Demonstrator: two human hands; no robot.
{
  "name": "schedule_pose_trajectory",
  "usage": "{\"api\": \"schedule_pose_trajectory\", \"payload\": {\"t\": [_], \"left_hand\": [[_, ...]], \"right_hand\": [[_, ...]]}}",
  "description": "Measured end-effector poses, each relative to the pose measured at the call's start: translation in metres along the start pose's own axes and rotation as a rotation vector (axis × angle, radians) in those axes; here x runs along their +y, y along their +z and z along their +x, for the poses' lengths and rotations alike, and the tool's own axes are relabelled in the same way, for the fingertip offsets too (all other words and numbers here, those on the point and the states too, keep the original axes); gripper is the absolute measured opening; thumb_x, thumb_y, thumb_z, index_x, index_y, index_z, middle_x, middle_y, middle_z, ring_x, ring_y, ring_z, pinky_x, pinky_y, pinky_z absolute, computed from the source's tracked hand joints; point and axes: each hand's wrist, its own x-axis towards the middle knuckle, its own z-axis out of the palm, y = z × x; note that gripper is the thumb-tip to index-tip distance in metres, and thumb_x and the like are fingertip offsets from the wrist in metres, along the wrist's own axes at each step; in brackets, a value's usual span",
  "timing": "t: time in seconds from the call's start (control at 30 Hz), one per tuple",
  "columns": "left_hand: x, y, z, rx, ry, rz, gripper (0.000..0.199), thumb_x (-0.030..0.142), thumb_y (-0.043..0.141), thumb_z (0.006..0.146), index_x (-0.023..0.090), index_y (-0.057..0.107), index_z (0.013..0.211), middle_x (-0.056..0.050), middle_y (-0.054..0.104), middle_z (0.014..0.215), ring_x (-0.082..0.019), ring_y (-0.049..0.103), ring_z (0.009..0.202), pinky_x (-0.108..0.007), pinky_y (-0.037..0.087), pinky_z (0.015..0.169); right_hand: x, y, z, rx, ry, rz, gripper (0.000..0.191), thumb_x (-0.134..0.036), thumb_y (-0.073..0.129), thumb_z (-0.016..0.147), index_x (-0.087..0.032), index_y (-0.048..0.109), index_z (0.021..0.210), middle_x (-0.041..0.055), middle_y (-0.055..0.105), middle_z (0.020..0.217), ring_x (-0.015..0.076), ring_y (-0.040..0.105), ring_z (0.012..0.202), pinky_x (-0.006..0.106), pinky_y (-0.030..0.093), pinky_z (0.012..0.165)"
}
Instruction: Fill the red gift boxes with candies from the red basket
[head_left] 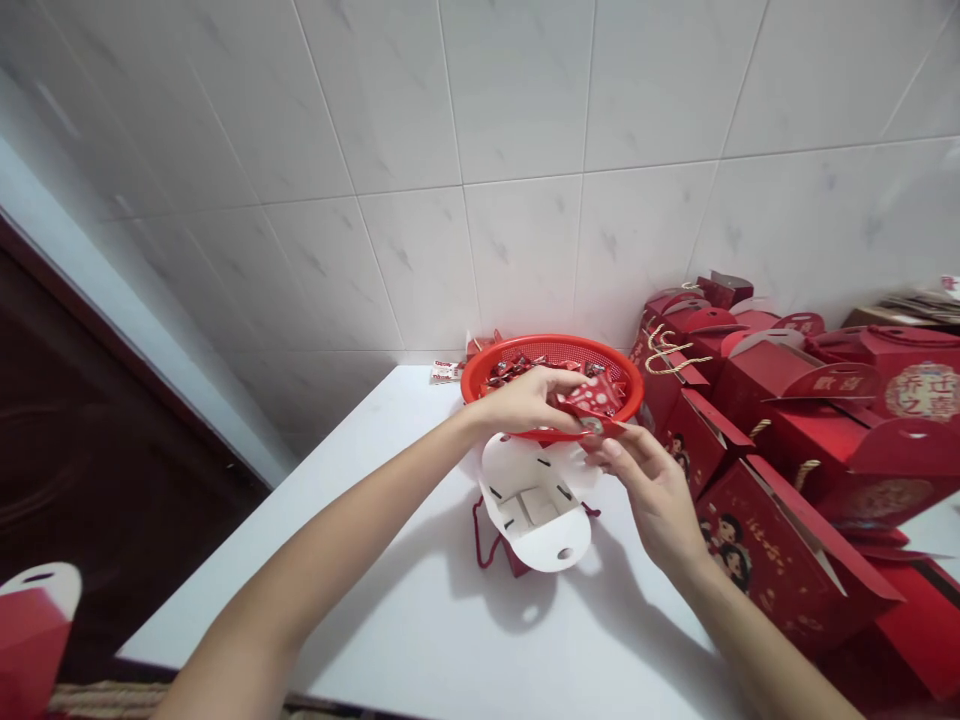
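Note:
My left hand [534,398] is closed around a red packet with pale spots [598,394], held over the front rim of a red plastic basket [471,378]. My right hand [651,485] pinches the near edge of what looks like the same red wrapping, close to the left fingers. Inside the basket lie several small red wrapped sweets [517,368]. Just below both hands stands a red gift box [551,545] with its white-lined flaps spread open. Small slots show in the flaps, and dark red cord handles [480,535] hang at its sides.
Many red gift boxes [795,540], some with gold cord handles, crowd the right side. A small red and white packet [445,372] lies behind the basket at the white table's [390,620] back edge. Tiled wall [517,100] rises behind. Another red box [30,630] is at lower left.

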Motion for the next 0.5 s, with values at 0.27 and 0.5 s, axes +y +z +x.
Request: {"api": "schedule_pose_trajectory", "payload": {"t": [0.27,0.5], "left_hand": [[0.02,0.019,-0.01,0.01,-0.035,-0.029,0.022,0.031,0.068,0.085,0.015,0.073,0.1,-0.006,0.069,0.101,-0.017,0.063,0.092,-0.029,0.051,0.081],[0.003,0.024,-0.025,0.194,-0.127,-0.168,0.042,0.032,0.078,0.079,0.015,0.071,0.118,-0.005,0.068,0.089,-0.013,0.061,0.072,-0.027,0.051,0.065]], "right_hand": [[-0.017,-0.002,0.004,0.082,0.05,0.248,0.028,-0.039,0.086,0.069,-0.019,0.068,0.077,0.0001,0.07,0.076,0.0137,0.062,0.066,0.028,0.055,0.065],[-0.018,0.0,0.002,0.019,0.196,0.389,0.032,-0.03,0.089,0.062,-0.019,0.064,0.079,-0.0003,0.072,0.077,0.0145,0.066,0.067,0.029,0.057,0.068]]}}
